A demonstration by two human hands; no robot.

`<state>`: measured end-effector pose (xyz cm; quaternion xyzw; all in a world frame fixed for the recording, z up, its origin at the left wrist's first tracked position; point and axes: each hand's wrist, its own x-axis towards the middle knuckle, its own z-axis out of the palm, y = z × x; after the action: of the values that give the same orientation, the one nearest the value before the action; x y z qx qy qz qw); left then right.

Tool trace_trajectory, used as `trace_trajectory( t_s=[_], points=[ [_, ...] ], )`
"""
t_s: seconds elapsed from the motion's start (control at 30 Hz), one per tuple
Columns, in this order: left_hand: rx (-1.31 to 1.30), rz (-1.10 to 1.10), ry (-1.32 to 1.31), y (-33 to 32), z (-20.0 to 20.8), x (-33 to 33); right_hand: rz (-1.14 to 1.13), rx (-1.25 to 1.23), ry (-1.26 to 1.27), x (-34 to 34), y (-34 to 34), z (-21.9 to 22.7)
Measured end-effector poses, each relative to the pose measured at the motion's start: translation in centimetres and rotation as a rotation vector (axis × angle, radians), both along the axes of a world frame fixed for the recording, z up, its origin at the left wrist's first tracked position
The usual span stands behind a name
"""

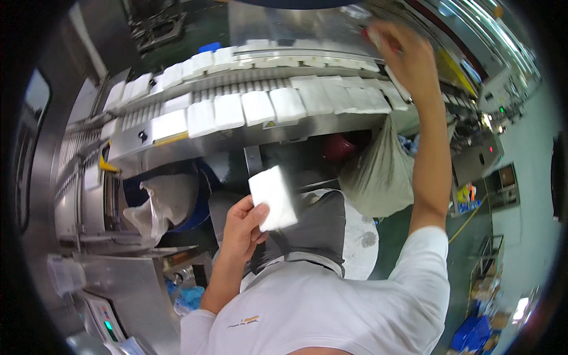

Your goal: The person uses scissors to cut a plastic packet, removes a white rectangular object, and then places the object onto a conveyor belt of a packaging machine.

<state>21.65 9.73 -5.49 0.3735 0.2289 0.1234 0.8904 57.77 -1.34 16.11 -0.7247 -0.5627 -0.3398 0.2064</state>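
Observation:
My left hand (241, 228) holds a white rectangular tissue pack (273, 197) low in front of my body, below the steel conveyor (236, 137). My right hand (407, 59) is stretched up to the far right end of the conveyor, its fingers closed around another white pack (395, 81) there. Two rows of white tissue packs lie on the conveyor: a near row (258, 107) and a far row (204, 61).
A grey sack (378, 174) hangs under the conveyor's right end. At the left stand a blue bin lined with a white plastic bag (163, 204) and a steel machine housing with a control panel (109, 322). Green floor and blue crates (473, 331) lie at the right.

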Motion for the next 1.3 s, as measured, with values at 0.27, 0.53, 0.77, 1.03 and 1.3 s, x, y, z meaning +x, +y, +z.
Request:
trace_trajectory(
  t_s=[0.27,0.53,0.77,1.03,1.3],
  points=[
    [-0.296,-0.197,-0.1,0.5,0.7,1.8,0.757,-0.382,0.324,-15.4,-1.8,-9.5],
    [-0.279,-0.26,-0.061,0.1,1.3,2.2,0.768,-0.252,0.62,-14.7,-2.6,-11.5],
    [0.721,0.152,-0.357,0.5,-1.5,1.4,0.67,-0.163,1.075,-14.8,-3.6,-13.3],
    [0.711,0.113,-0.494,0.2,1.8,1.9,0.716,-0.138,1.315,-16.5,-3.5,-14.7],
    [0.528,0.189,-0.26,-0.3,2.0,2.1,0.428,-0.213,1.071,-19.2,-3.7,-13.8]
  ],
)
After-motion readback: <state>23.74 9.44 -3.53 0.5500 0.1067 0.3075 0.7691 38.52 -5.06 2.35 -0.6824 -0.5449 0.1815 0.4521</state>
